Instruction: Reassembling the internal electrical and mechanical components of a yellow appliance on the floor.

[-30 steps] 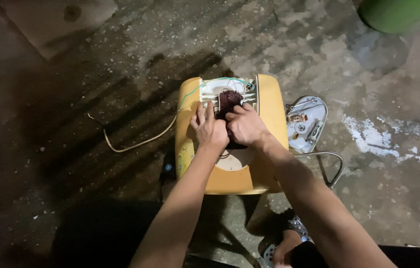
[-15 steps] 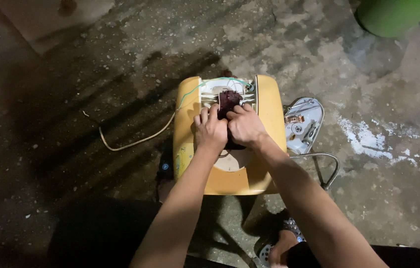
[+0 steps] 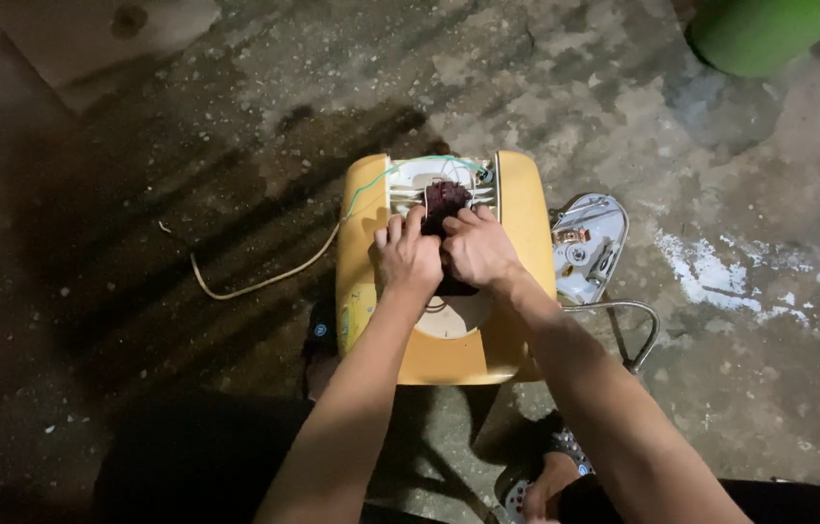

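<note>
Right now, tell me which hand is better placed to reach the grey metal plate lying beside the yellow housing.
Probably the right hand: the grey metal plate lies on its side of the yellow housing; the left hand would cross over.

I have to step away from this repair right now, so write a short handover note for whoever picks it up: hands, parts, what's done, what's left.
Left hand and right hand: both pressed on the dark motor block, fingers gripping it, in the middle of the open yellow housing.
Parts: removed grey cover plate lies on the concrete floor right of the housing; cream cord trails off to the left; a thin green wire runs over the housing's top.
Done: cover is off, motor exposed.
Left: the motor still sits in the housing; cover not refitted.
</note>
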